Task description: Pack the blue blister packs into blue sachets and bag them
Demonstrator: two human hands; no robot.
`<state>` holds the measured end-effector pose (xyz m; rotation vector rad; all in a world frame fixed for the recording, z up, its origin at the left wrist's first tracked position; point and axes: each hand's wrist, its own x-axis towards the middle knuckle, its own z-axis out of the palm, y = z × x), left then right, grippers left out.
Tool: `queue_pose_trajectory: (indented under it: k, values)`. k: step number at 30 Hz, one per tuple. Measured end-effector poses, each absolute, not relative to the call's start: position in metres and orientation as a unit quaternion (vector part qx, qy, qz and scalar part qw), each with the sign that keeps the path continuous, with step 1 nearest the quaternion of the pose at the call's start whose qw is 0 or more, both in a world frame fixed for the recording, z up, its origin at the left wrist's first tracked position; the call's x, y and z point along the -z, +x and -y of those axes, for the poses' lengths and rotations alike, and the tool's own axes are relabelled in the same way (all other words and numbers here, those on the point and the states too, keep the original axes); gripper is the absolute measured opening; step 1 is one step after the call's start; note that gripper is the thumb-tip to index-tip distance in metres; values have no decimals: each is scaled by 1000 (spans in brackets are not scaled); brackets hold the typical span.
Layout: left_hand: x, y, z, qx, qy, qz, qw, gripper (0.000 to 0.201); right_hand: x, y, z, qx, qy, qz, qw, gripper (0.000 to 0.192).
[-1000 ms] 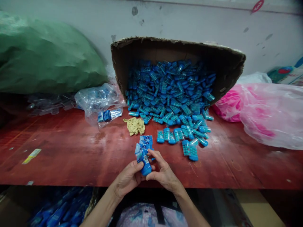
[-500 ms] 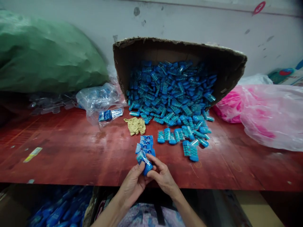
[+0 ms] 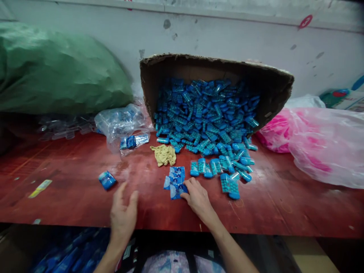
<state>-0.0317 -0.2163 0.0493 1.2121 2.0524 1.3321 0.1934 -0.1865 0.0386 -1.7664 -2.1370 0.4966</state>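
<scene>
A tipped cardboard box point(image 3: 273, 81) spills several small blue capsule-shaped packs point(image 3: 204, 117) onto a red table point(image 3: 71, 189). A short row of these packs point(image 3: 210, 167) lies in front of the pile. My right hand point(image 3: 197, 197) rests on a small stack of blue label cards point(image 3: 174, 182), fingertips touching the nearest card. My left hand point(image 3: 123, 214) hovers open near the table's front edge, holding nothing. One wrapped blue pack point(image 3: 107, 179) lies alone on the table just beyond and left of my left hand.
A big green sack point(image 3: 57, 72) fills the back left. Clear plastic bags with blue packs point(image 3: 122, 123) lie beside it. A crumpled yellow cloth point(image 3: 163, 154) sits before the box. Pink plastic bags point(image 3: 315, 140) cover the right. Below the table edge, more blue packs point(image 3: 71, 258).
Both hands held one blue pack together near the table edge. Now that pack lies to the left on the table, my left hand is open, and my right hand has reached the label cards.
</scene>
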Motion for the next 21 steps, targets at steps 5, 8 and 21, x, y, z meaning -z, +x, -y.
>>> queue_pose_trajectory:
  k: [5, 8, 21]
  values:
    - [-33, 32, 211, -444, 534, -623, 359, 34, -25, 181, 191, -99, -643, 749, 125, 2]
    - [-28, 40, 202, -424, 583, -611, 328, 29, -21, 180, 190, -84, -631, 759, 132, 6]
    - [-38, 49, 197, -442, 325, -549, 630, 25, -48, 176, 210, -231, -568, 671, 416, 10]
